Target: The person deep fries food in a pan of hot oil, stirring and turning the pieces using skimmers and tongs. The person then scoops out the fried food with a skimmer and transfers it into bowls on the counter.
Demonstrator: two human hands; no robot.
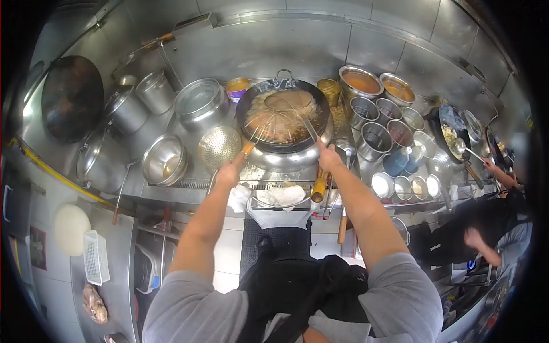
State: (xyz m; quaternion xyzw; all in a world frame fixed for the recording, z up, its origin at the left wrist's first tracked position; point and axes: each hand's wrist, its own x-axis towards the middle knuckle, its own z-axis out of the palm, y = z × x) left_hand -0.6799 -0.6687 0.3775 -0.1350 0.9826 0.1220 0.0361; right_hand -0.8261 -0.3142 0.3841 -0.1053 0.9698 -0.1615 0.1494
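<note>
My left hand (229, 173) grips a strainer (267, 128) by its wooden handle (247, 148), right hand (329, 159) wrapped around another strainer's (286, 102) handle. Both sit over the wok (324, 107), long handles probably keeping me off the heat.

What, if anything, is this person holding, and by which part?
The left hand grips a wire strainer by its wooden handle. The right hand holds a metal-shafted utensil by its near end.
</note>
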